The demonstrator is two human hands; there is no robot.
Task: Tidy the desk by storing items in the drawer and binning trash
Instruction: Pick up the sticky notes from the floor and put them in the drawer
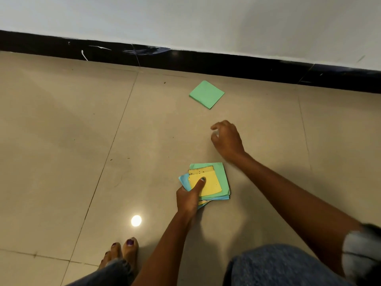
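My left hand (188,198) grips a stack of sticky notes (214,182), yellow on top with green and blue sheets under it, thumb pressed on the yellow sheet, low above the floor. A separate green pad of sticky notes (206,94) lies flat on the floor tiles near the wall. My right hand (226,139) hovers between the two, fingers curled and apart, holding nothing, a short way below the green pad.
Beige floor tiles (82,120) run up to a black skirting board (185,60) under a white wall. My bare foot (123,252) and my knee in jeans (278,267) are at the bottom. A lamp's reflection (136,220) shines on the floor.
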